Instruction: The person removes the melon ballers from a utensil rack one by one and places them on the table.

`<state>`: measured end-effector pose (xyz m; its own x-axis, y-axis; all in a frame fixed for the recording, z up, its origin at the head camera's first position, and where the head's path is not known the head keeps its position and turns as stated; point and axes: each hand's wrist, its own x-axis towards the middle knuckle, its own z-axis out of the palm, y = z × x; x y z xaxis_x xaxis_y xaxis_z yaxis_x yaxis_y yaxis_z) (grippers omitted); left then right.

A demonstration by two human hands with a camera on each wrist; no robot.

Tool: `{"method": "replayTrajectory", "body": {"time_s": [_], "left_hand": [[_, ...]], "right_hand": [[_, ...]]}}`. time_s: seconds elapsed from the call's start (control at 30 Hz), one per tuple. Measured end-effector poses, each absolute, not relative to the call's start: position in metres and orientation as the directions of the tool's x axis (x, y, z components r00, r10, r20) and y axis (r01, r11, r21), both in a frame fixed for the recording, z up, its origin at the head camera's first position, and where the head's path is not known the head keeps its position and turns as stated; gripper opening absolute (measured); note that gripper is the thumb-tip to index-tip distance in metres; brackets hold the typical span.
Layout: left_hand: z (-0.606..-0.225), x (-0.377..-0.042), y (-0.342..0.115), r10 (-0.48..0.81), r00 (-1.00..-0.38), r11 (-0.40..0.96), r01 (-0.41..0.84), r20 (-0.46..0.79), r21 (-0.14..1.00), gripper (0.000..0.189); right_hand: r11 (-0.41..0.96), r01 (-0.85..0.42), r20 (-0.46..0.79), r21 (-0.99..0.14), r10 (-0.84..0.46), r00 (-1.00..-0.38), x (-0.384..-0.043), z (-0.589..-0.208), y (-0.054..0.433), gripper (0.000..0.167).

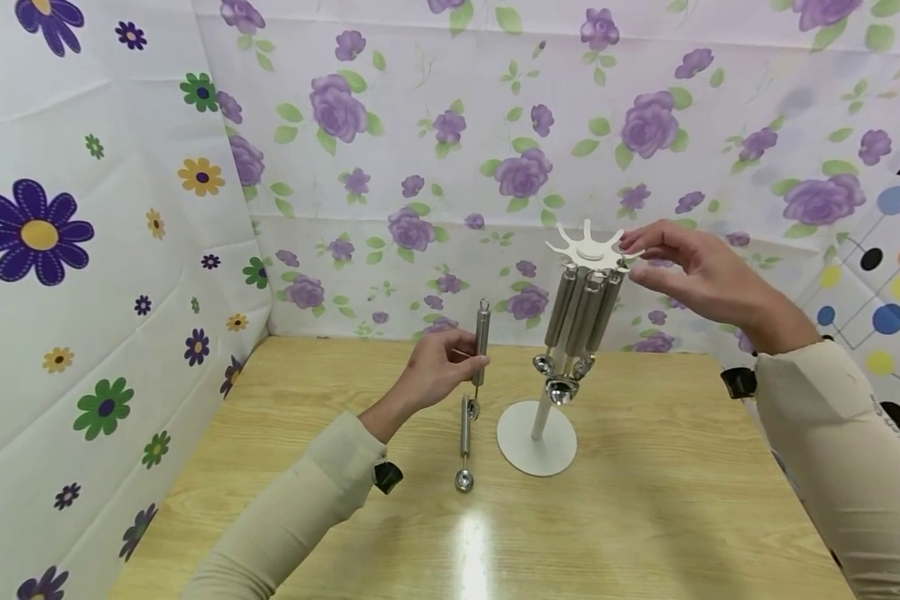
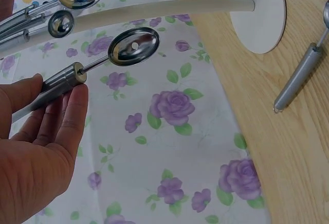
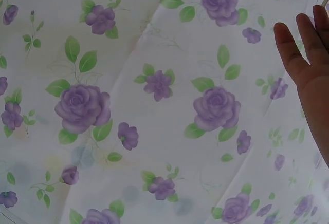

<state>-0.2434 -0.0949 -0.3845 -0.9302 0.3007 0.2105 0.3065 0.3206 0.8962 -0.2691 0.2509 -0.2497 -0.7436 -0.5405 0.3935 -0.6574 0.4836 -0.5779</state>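
Note:
My left hand (image 1: pixel 438 367) holds a metal melon baller (image 1: pixel 482 333) upright by its handle, thumb on one side and fingers on the other. In the left wrist view its oval bowl (image 2: pixel 134 47) has a small hole in the middle. My right hand (image 1: pixel 697 271) is at the right side of the white hanging rack (image 1: pixel 588 248), thumb and fingertips spread around the end of one hook. Several metal scoops (image 1: pixel 583 317) hang from the rack, bowls down. In the right wrist view, straight fingers (image 3: pixel 290 49) show at the right edge.
Another melon baller (image 1: pixel 465 429) lies on the wooden table (image 1: pixel 390 525), left of the rack's round white base (image 1: pixel 525 457). A flowered cloth (image 1: pixel 390 167) stands behind the table, with another patterned cloth (image 1: pixel 120 275) along the left side.

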Motion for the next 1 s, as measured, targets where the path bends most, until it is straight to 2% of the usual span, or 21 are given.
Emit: {"method": "replayTrajectory", "body": {"time_s": [0.23,0.37,0.57,0.63,0.8,1.0], "left_hand": [[-0.393,-0.243,-0.101,0.278,-0.944,0.316,0.263,0.176,0.912,0.019],[-0.398,-0.243,-0.103,0.278,-0.948,0.296,0.241,0.158,0.924,0.019],[-0.404,-0.241,-0.107,0.270,-0.951,0.296,0.231,0.151,0.927,0.018],[-0.405,-0.241,-0.108,0.267,-0.952,0.295,0.226,0.147,0.928,0.019],[-0.407,-0.242,-0.109,0.267,-0.954,0.296,0.216,0.137,0.930,0.020],[-0.409,-0.242,-0.110,0.252,-0.959,0.297,0.207,0.133,0.932,0.017]], "right_hand": [[0.505,-0.629,0.359,-0.591,-0.533,-0.766,-0.270,-0.243,0.245,0.012],[0.524,-0.617,0.341,-0.587,-0.532,-0.775,-0.270,-0.238,0.242,0.013],[0.573,-0.633,0.333,-0.520,-0.547,-0.768,-0.269,-0.231,0.239,0.019],[0.574,-0.650,0.324,-0.498,-0.572,-0.754,-0.271,-0.228,0.239,0.027],[0.561,-0.679,0.234,-0.473,-0.663,-0.711,-0.274,-0.216,0.239,0.058],[0.615,-0.631,0.075,-0.473,-0.686,-0.724,-0.271,-0.202,0.232,0.067]]}}
